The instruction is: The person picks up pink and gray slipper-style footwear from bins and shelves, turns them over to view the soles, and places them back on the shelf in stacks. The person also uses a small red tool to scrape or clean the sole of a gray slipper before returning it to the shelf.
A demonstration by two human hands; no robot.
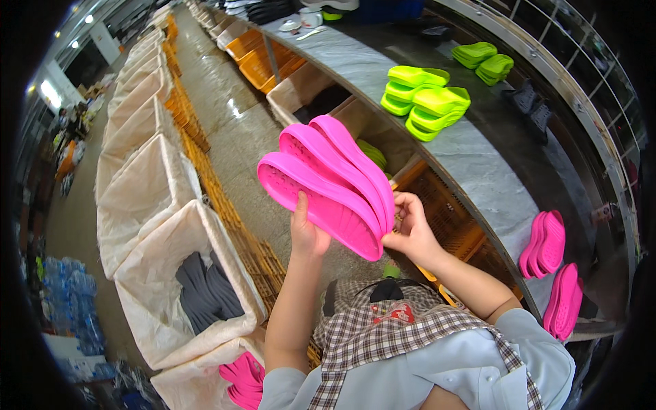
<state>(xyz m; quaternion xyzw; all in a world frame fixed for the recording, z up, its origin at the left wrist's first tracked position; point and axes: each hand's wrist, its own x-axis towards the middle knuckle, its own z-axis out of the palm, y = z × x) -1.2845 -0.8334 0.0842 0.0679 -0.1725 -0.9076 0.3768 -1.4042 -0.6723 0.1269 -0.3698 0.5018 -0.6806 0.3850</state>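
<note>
Between my hands is a small stack of bright pink shoe soles (321, 205), fanned apart at the far end and close together at the near end. My left hand (307, 229) grips the side of the front sole, its thumb on the inner face and its other fingers hidden behind. My right hand (413, 229) pinches the narrow near end of the stack. The soles are tilted, with their dotted inner faces partly toward me. They are held in the air, beside the worktable (471, 167) on my right.
Yellow-green soles (427, 99) and more pink soles (547, 242) lie on the table and dark belt. Cloth-lined bins (147, 307) line my left; one holds dark grey soles (205, 290), another pink soles (244, 379). An orange crate (437, 201) sits below the table edge.
</note>
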